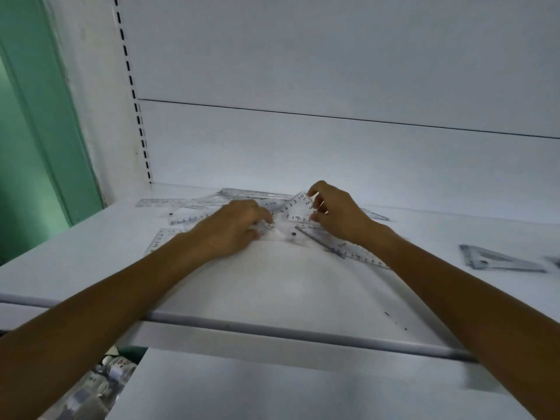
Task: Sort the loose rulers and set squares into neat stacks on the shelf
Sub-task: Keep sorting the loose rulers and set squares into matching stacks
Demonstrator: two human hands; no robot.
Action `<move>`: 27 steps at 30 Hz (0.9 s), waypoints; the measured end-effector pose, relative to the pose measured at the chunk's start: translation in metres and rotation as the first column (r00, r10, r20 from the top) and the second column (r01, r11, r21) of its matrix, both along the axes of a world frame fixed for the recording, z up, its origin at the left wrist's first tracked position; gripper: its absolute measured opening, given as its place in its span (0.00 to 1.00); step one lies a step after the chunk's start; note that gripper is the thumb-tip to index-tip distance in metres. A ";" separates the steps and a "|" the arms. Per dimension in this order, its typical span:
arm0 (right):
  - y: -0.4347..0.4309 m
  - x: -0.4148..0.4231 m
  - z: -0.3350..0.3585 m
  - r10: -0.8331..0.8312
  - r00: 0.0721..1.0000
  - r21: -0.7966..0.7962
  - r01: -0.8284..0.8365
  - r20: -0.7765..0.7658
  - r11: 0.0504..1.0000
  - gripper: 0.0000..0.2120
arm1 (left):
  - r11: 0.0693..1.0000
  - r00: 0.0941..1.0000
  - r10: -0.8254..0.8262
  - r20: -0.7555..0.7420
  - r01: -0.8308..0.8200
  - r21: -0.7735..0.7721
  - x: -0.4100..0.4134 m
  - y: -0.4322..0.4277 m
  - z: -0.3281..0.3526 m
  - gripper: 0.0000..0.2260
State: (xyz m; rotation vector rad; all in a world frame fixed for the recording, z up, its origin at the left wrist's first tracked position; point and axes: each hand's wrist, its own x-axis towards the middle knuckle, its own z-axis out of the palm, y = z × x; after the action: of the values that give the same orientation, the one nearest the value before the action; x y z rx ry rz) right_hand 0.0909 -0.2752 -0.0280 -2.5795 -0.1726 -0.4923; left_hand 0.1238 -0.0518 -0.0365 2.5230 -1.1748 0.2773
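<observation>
White metal shelf (288, 292): carries all pieces. Loose pile of clear plastic rulers and set squares (212, 207): overlapping, mid-shelf, near back panel. Lone clear set square (497, 259): well apart, right. Small clear set square (298, 209): tilted up, pinched by my right hand (339, 213). Left hand (233, 228): fingers curled, pressing pile. My judgement: pin pile firmly, lift square clear, align edges before stacking.

A loose heap of clear plastic rulers and set squares (242, 204) lies flat mid-shelf. One small clear plastic set square (298, 209) tilts upward. At three o'clock, a separate clear triangular set square (497, 259) lies flat.
</observation>
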 end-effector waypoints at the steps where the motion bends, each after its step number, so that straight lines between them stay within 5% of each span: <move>1: -0.001 -0.003 0.000 -0.013 1.000 0.007 0.013 0.020 1.000 0.12 | 1.000 1.000 -0.002 -0.018 0.002 -0.023 -0.001 -0.002 0.001 0.14; 6: -0.014 -0.017 0.000 -0.081 0.994 -0.030 0.084 0.080 0.996 0.09 | 0.997 0.998 -0.022 -0.061 0.018 -0.072 -0.012 -0.016 0.005 0.23; 10: -0.031 -0.033 0.004 -0.154 0.978 -0.058 0.163 0.142 0.985 0.27 | 0.995 0.998 -0.017 -0.065 0.011 -0.094 -0.015 -0.029 0.007 0.19; 14: -0.052 -0.055 0.007 -0.191 0.956 -0.057 0.208 0.223 0.976 0.22 | 0.983 0.994 -0.045 -0.104 0.025 -0.183 -0.020 -0.046 0.014 0.23; 18: -0.088 -0.083 0.010 -0.242 0.947 -0.042 0.256 0.214 0.966 0.29 | 0.969 0.980 -0.098 -0.173 0.054 -0.241 -0.032 -0.072 0.018 0.25; 27: -0.194 -0.188 0.013 -0.557 0.818 0.049 0.557 0.142 0.829 0.23 | 0.932 0.928 -0.291 -0.230 0.221 -0.287 -0.083 -0.187 0.028 0.17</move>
State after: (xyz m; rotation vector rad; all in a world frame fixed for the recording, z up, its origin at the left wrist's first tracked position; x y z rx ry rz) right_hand -0.0976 -0.4697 -0.0149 -2.5595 0.5580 -0.8959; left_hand 0.0411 -0.2393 -0.0081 2.0756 -1.2530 0.0139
